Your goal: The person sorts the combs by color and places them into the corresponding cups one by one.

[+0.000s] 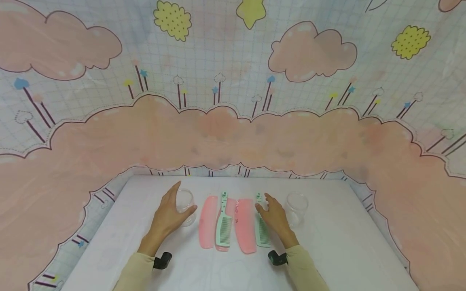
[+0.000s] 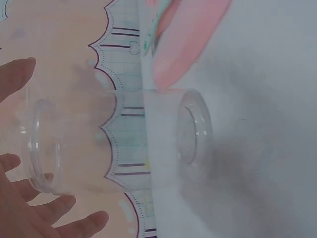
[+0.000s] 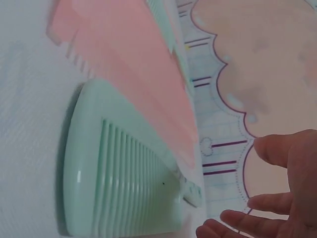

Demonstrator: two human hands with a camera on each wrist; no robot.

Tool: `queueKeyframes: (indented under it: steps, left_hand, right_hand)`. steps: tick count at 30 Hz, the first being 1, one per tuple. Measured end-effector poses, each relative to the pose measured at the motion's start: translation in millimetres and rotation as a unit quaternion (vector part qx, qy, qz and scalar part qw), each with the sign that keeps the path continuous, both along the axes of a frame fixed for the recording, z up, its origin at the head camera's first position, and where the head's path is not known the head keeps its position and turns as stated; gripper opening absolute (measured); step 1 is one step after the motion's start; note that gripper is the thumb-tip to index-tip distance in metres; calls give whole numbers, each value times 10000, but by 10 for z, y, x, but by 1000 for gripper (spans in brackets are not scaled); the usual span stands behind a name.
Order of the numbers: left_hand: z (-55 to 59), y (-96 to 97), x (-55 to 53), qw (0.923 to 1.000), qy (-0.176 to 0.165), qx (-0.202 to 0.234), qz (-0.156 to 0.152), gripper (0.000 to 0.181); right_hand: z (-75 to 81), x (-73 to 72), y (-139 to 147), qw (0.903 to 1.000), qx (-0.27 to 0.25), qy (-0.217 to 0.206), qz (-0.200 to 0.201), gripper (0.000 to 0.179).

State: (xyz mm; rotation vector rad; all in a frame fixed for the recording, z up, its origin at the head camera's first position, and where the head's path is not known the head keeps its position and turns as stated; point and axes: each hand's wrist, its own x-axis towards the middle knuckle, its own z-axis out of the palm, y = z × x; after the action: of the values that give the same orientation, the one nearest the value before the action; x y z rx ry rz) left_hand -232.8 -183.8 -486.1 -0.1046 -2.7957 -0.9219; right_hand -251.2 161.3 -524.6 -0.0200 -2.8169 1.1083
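My left hand (image 1: 166, 216) is spread around a clear plastic jar (image 1: 186, 200) that stands upright. In the left wrist view its thumb and fingers (image 2: 86, 225) are apart, near the jar's upper end, without gripping it. Above a mint-green comb (image 1: 263, 234) hovers my right hand (image 1: 275, 217), its fingers loosely extended and holding nothing; part of the comb's handle is hidden by it. Beside that comb lies a pink comb (image 1: 245, 226). Further left, another green comb (image 1: 223, 232) lies partly over a second pink comb (image 1: 231, 206), and a third pink comb (image 1: 206, 222) sits nearest the left jar.
A second clear jar (image 1: 296, 208) stands just right of my right hand. Everything sits on a white table (image 1: 346, 250), whose far edge meets a patterned cloth backdrop (image 1: 233, 141). Black wrist cameras are strapped at both cuffs.
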Motion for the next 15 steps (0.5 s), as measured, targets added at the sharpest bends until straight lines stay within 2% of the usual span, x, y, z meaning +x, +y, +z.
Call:
queueKeyframes:
  steps: [4,9,15]
  left_hand:
    - [-60,-42,4,9995,-174,251,53,103]
    - [-126,-88,-2,9982,-207,565,62,106]
    - [-178,-108,1,9956,-417,836,66,108]
  right_hand:
    - [-28,-28,1,9998,-63,84,-151,60]
    - [-74,-81,-10,9989,-209,57,-407,56]
    - [-161,-133,-37,9984,-225,96,-517,52]
